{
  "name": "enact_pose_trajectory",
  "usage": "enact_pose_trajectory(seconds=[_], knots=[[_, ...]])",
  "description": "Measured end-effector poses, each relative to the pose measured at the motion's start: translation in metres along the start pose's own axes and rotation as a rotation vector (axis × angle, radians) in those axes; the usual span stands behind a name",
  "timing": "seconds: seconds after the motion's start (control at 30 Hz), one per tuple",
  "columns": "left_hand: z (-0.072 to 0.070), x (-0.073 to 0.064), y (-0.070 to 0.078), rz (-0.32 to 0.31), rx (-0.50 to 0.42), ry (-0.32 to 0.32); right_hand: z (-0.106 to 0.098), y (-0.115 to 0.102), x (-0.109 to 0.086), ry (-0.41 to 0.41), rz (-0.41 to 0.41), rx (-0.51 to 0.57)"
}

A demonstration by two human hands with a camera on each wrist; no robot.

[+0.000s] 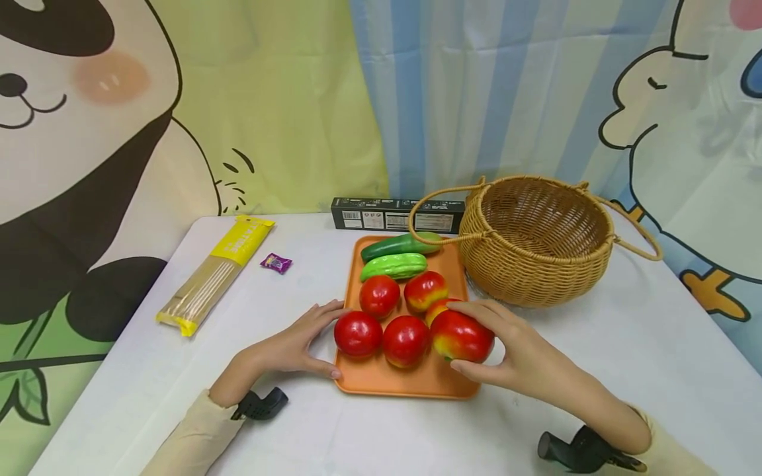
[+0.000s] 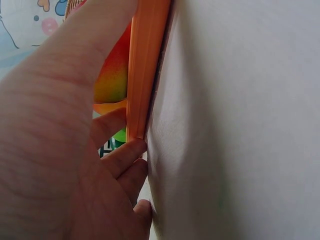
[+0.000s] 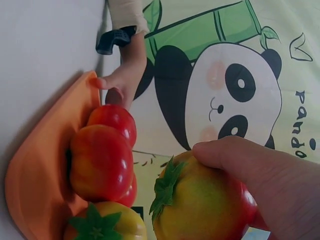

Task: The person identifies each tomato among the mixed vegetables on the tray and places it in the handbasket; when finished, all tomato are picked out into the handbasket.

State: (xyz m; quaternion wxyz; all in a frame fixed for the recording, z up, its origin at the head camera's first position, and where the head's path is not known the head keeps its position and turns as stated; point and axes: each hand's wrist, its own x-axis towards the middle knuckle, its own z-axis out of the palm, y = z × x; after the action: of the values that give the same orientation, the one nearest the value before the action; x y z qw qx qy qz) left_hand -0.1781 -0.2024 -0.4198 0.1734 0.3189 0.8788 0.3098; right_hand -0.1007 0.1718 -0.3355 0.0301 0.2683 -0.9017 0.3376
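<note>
My right hand (image 1: 508,340) grips a red and yellow tomato (image 1: 461,336), held over the right side of an orange tray (image 1: 411,385). In the right wrist view, the tomato's green leafy top (image 3: 168,187) faces left, with my thumb across its skin. My left hand (image 1: 292,347) rests at the tray's left edge, thumb and fingers spread along the rim. Several more tomatoes (image 1: 406,341) sit on the tray, one partly hidden behind the held one. Behind them lie a light green cucumber (image 1: 394,266) and a darker green one (image 1: 395,246).
A wicker basket (image 1: 536,277) with two handles stands right of the tray, its left handle reaching over the tray's back corner. A black box (image 1: 387,213) lies behind. On the left are a yellow noodle packet (image 1: 217,274) and a small purple wrapped candy (image 1: 276,263).
</note>
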Motion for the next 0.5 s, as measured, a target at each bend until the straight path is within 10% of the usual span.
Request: enact_pose_trajectory(seconds=[0.5], knots=[[0.0,0.001,0.002,0.013,-0.01,0.002,-0.024,0.007,0.009,0.175,-0.103,-0.087]])
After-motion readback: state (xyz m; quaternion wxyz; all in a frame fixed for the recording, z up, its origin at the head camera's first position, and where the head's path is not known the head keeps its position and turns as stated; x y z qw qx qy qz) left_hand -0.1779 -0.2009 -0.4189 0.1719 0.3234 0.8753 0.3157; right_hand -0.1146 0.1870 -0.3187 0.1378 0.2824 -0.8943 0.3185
